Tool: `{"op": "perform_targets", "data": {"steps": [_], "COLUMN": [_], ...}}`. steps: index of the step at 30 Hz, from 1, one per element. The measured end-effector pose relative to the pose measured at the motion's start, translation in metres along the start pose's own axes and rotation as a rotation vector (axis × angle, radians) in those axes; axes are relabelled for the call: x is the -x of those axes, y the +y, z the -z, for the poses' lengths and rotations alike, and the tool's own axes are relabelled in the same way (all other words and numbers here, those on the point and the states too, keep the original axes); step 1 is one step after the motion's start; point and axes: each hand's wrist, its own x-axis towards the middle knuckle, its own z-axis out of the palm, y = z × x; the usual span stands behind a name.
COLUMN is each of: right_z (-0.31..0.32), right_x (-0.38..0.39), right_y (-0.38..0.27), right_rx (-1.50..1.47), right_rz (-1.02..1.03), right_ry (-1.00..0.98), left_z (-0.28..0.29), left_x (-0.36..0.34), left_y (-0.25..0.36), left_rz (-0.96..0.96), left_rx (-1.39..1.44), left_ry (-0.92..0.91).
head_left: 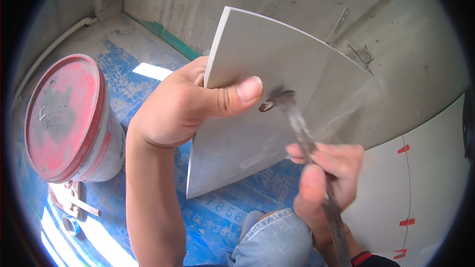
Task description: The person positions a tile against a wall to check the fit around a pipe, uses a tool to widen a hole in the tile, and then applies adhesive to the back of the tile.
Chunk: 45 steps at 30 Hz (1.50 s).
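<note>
Above blue flooring [205, 235], the left hand [170, 100] pinches one holed grey tile [257, 49]; the right hand [329, 180] curls round one metal tool [301, 126]. One lidded bucket [64, 118] stands left, three red tabs [407, 222] right.

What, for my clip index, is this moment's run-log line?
left hand: grips tile; right hand: grips hammer-like tool, head blurred; bucket: lidded
</note>
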Motion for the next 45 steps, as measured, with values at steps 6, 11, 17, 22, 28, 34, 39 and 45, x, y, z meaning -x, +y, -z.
{"op": "perform_targets", "data": {"steps": [6,11,17,22,28,34,39,45], "right_z": [-0.001,-0.007,-0.006,-0.010,-0.011,-0.005,-0.003,-0.002], "right_x": [0.003,0.005,0.002,0.000,0.003,0.004,0.001,0.004], "right_y": [0.002,0.003,0.001,0.002,0.001,0.000,-0.005,-0.005], "right_rx": [-0.148,-0.151,-0.127,-0.092,-0.121,-0.168,-0.148,-0.134], "right_rz": [0.021,0.008,-0.029,-0.029,-0.053,0.013,-0.021,-0.067], "right_ry": [0.153,0.117,0.076,-0.008,0.036,0.129,0.107,0.085], "left_z": [0.001,0.002,0.003,0.005,0.005,0.001,0.000,-0.001], "left_x": [-0.001,-0.002,0.001,0.002,0.000,0.000,0.000,0.000], "left_y": [0.001,0.000,0.000,-0.001,-0.003,0.000,0.001,0.000], "left_rz": [0.002,-0.011,0.012,0.013,0.006,0.010,0.012,0.003], "left_rx": [-0.025,-0.012,-0.020,-0.067,-0.074,-0.050,-0.042,-0.016], "left_ry": [-0.012,-0.036,0.012,0.003,-0.005,0.002,-0.008,0.006]}}
